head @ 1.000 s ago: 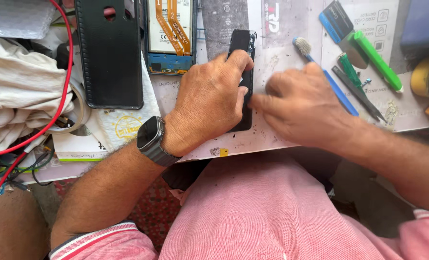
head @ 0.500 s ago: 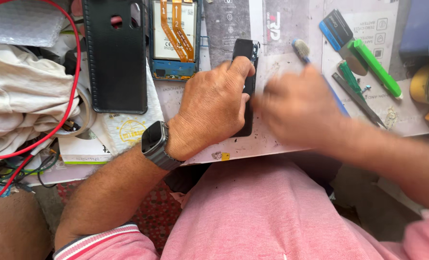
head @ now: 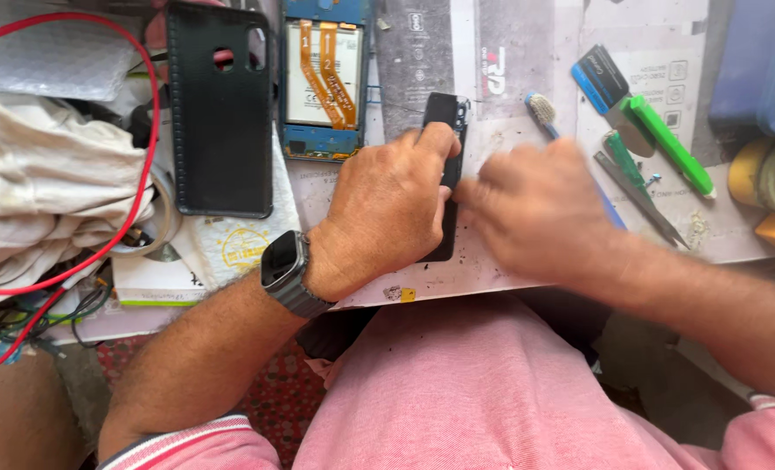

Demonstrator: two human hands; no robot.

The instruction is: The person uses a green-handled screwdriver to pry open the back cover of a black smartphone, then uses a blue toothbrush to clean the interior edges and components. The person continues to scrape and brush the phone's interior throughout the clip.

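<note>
The left hand (head: 387,204) lay palm-down, fingers clamped over the black phone part (head: 444,174) on the mat (head: 527,70). The blurred right hand (head: 535,209) touched the part's edge; its finger state could not be told.

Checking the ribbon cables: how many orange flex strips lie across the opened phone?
2: left strip and right strip, side by side inside the opened phone, above the left hand. More may be hidden.
</note>
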